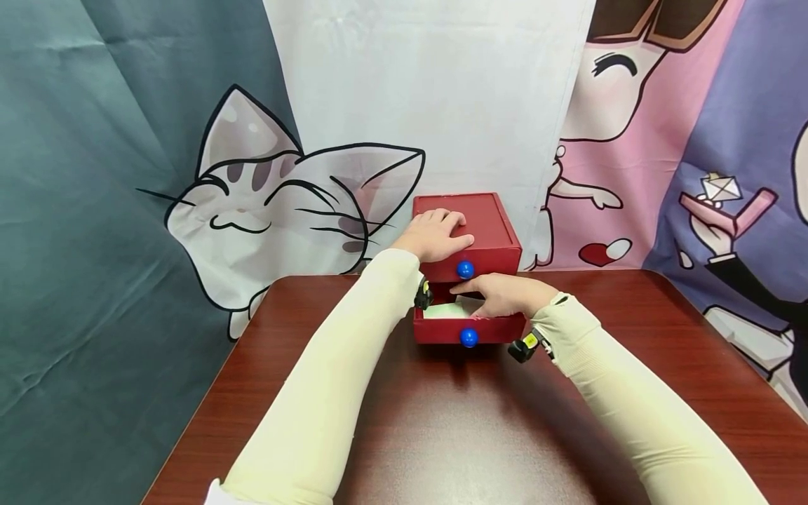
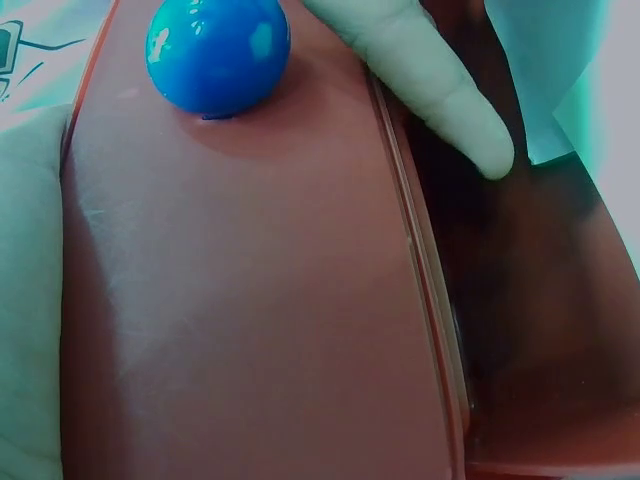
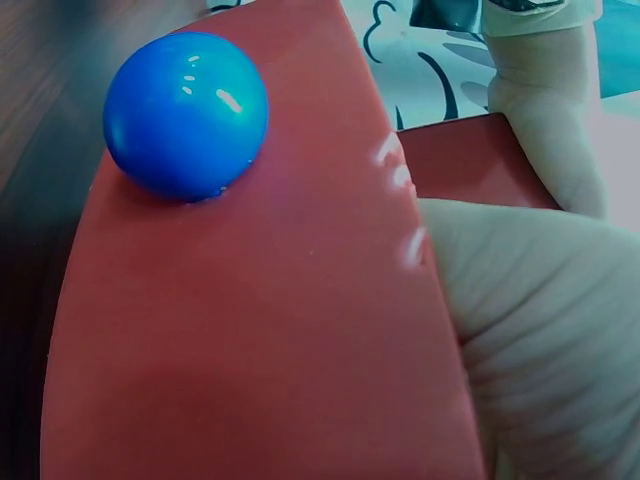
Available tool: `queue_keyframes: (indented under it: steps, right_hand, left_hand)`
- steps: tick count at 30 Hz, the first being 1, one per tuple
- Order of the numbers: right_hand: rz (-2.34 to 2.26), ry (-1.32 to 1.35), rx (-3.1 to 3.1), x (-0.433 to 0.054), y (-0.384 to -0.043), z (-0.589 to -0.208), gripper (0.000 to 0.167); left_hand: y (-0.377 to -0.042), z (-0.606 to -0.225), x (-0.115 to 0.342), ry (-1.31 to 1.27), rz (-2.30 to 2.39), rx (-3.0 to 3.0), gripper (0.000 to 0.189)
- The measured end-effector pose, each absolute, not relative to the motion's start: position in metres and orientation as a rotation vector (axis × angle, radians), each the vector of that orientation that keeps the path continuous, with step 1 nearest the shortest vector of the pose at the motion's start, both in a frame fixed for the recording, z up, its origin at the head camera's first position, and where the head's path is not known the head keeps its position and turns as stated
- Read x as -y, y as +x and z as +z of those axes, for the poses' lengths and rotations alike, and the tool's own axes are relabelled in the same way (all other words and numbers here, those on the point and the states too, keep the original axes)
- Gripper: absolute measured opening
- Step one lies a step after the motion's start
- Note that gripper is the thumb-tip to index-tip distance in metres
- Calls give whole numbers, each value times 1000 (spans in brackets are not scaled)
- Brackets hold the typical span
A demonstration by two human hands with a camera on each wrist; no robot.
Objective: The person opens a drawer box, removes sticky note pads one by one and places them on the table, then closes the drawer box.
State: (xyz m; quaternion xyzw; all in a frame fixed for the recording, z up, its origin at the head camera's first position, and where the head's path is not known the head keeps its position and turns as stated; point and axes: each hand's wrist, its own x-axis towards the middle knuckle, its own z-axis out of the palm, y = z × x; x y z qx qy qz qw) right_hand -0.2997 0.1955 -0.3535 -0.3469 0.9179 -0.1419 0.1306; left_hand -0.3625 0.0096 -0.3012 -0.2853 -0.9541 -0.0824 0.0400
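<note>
A small red drawer box (image 1: pixel 470 221) stands at the back of the table, its lower drawer (image 1: pixel 442 331) pulled out. My left hand (image 1: pixel 434 235) rests on top of the box, toward the left side. My right hand (image 1: pixel 505 293) reaches over the drawer's right side, palm down, with a straight finger (image 2: pixel 455 105) pointing inside. White sheets, seemingly paper (image 1: pixel 442 311), lie in the drawer beside that hand. Part of the right hand is hidden behind the drawer front in the right wrist view. Blue round knobs sit on the upper drawer (image 1: pixel 442 270) and on the lower front.
Beneath the box is a dark reddish-brown wooden table (image 1: pixel 454 435), reaching toward me. Behind it hangs a cloth backdrop (image 1: pixel 404 84) with cartoon figures, close to the back of the box.
</note>
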Motion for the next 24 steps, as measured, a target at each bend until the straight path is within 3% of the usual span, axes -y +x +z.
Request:
queue_keyframes:
  steps: [12,24]
  right_hand:
    - [-311,-1182,-2625,-198,-305,-363,48]
    - [-359,-1420,-2548,-188,-307,-367,45]
  left_hand:
    - [-362,-302,-10,-862,-235,2937,51]
    - [-362,-301,-12,-855,-217,2942,52]
